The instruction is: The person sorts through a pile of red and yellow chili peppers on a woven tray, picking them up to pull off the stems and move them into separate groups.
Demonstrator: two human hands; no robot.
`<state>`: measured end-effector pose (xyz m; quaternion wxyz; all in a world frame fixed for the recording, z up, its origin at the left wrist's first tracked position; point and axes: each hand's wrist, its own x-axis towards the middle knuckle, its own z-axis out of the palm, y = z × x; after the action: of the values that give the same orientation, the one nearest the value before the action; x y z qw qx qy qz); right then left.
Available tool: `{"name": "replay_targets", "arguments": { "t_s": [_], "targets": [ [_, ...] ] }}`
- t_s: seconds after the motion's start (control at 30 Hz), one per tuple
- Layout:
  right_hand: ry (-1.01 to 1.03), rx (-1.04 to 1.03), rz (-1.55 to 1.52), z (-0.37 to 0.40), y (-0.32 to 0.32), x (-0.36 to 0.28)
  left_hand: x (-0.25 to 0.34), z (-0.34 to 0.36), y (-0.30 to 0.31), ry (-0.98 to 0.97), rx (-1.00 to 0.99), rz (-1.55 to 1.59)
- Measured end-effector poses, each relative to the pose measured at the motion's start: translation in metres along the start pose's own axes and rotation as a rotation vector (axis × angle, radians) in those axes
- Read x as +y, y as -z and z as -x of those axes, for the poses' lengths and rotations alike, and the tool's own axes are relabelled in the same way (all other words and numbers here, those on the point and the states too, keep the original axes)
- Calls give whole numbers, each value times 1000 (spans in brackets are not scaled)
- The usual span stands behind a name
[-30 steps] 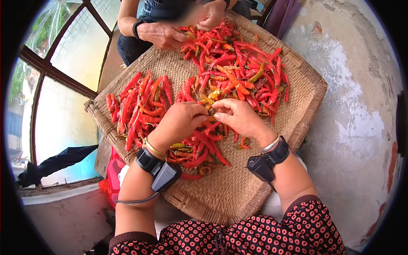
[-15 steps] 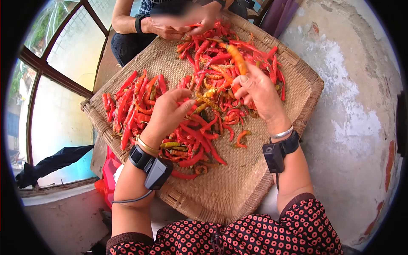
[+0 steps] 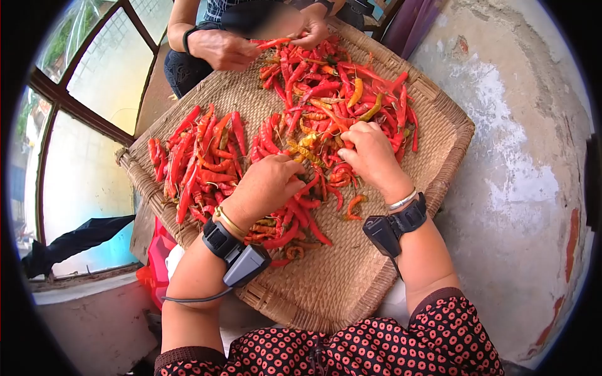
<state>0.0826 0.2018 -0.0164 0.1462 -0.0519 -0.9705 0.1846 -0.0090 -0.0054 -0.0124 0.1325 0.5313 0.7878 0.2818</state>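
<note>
Red chili peppers (image 3: 179,172) are heaped on a square woven tray (image 3: 338,282). My left hand (image 3: 266,185) is bent over the near middle of the heap, fingers curled down and closed among the peppers; its fingertips are partly hidden. To its right, my right hand (image 3: 374,153) reaches into the pile with curled, closed fingers, next to a red chili pepper (image 3: 335,119). What either hand grips is hidden. Wrinkled yellowish chili peppers (image 3: 306,147) lie between the two hands. Beyond the right hand rest an orange chili pepper (image 3: 356,92) and a yellow-green one (image 3: 372,108).
Across the tray, another person's hands (image 3: 226,49) hold a red chili pepper (image 3: 274,43). A window (image 3: 91,175) and a black folded umbrella-like thing (image 3: 81,241) are at left. Close on the right stands a worn plaster wall (image 3: 501,156). Something red (image 3: 160,257) sits below the tray's left edge.
The orange chili pepper by my right hand has left it and lies on the far pile. Both hands have lowered into the peppers, the left moving right. The other person's hands have moved apart.
</note>
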Motion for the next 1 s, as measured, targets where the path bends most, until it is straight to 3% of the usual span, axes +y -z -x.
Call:
{"name": "replay_targets", "arguments": {
  "t_s": [0.07, 0.13, 0.17, 0.2, 0.27, 0.33, 0.4, 0.53, 0.57, 0.6, 0.67, 0.7, 0.73, 0.77, 0.8, 0.87, 0.93, 1.0],
  "targets": [
    [-12, 45, -64, -3, 2, -5, 0, -1, -1, 2, 49, 56],
    [-64, 89, -387, -5, 7, -16, 6, -3, -1, 5, 99, 111],
    [-63, 90, -387, -4, 8, -20, 14, -4, 1, 47, 225, 220],
    [-86, -52, -572, -1, 9, -24, 18, -5, 3, 88, 349, 328],
    [-102, -356, -798, 3, 17, -31, 14, -5, 1, 91, 353, 339],
    [-78, -426, -831, 7, 19, -36, 9, -4, 3, 94, 359, 349],
    [-130, -470, -879, 8, 19, -33, 3, -2, 9, 90, -34, 409],
    [-230, -508, -1044, 9, 16, -27, 4, 1, 10, 119, -213, 540],
    [-261, -420, -1093, 10, 14, -28, 4, 1, 12, 241, -295, 610],
    [-265, -419, -1094, 11, 18, -27, 4, 1, 14, 364, -377, 678],
    [-232, -380, -515, 9, 33, -21, 3, -1, 20, 417, -374, 707],
    [-137, -367, -306, 12, 31, -11, 3, -4, 24, 462, -238, 755],
    [-138, -367, -306, 16, 31, -7, 2, -6, 26, 504, -101, 799],
    [-101, -494, -176, 19, 32, -4, -3, -8, 20, 407, 115, 1031],
    [-64, -619, -45, 24, 31, 0, -6, -10, 18, 407, 112, 1031],
    [9, -660, -88, 33, 24, 6, -8, -17, 15, 347, 426, 984],
    [-40, -881, -434, 35, 21, 4, -16, -16, 9, 337, 374, 904],
    [-37, -890, -506, 38, 9, 6, -17, -14, 6, 307, 106, 641]
  ]
}}
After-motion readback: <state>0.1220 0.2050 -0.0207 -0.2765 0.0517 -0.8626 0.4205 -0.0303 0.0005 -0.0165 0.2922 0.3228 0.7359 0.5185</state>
